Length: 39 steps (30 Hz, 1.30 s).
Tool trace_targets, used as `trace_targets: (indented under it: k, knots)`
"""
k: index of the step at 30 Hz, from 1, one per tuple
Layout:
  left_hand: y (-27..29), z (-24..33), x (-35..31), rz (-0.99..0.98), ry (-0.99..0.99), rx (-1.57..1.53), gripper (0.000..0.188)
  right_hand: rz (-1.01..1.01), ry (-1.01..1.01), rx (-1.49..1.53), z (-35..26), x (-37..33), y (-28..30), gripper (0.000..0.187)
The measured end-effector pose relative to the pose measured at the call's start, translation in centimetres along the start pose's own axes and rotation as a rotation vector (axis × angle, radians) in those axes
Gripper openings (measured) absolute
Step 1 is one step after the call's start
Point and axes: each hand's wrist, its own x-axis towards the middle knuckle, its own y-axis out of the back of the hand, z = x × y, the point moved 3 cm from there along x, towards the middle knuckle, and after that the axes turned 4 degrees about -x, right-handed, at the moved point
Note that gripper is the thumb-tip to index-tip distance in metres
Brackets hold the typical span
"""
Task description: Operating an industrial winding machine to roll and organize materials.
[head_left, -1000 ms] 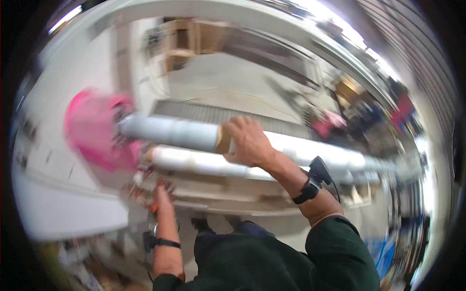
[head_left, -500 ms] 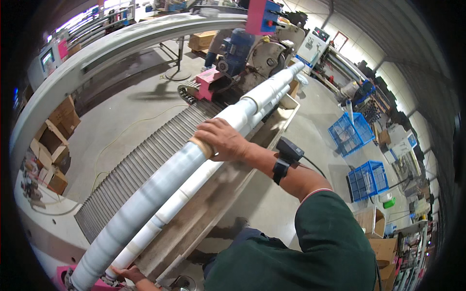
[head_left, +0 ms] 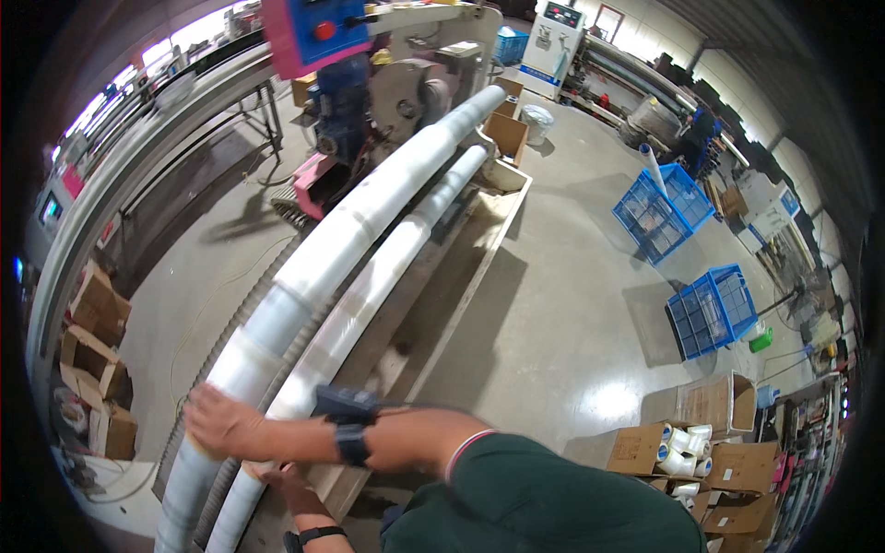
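Note:
Two long white film-wrapped rolls run from the near left up to the far middle, side by side. Over the near part of the thick roll (head_left: 327, 240) my right hand (head_left: 226, 424) is curled, its fingers on the far side and a tan band just below it. Close beside it, my left hand (head_left: 281, 479) holds the thinner roll (head_left: 383, 267) near another tan edge. The left fingers are partly hidden by the right forearm. A dark boxy device (head_left: 346, 403) is strapped at the right wrist.
A long trough (head_left: 470, 290) lies beneath and right of the rolls. Beyond stand a blue motor (head_left: 341, 115) and a pink-and-blue control box (head_left: 313, 37). Blue crates (head_left: 710, 313) sit on the floor to the right, with an open carton of small white rolls (head_left: 684, 452) nearer.
The view has shifted to the right. My right hand has slid toward the near end of the thick roll. My left hand has come up along the thinner roll, close to the right.

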Motion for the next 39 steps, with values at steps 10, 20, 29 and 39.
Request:
trace_targets:
  k: [10,20,29,39]
  knots:
    - [-9.2,-14.0,0.6,0.147,0.156,0.134,0.100,0.010,-0.056,0.016,10.5,-2.6,3.0,0.034]
    - [-23.1,-29.0,4.5,0.267,0.254,0.204,0.100,-0.085,0.063,-0.043,37.9,-8.4,15.6,0.028]
    - [-32.9,-41.5,2.4,0.358,0.248,0.173,0.100,-0.523,-0.034,-0.164,81.2,-17.0,37.5,0.039]
    - [-45.1,-58.0,-8.7,0.663,0.077,0.102,0.101,0.027,-0.833,-0.159,113.7,-34.0,51.4,0.060]
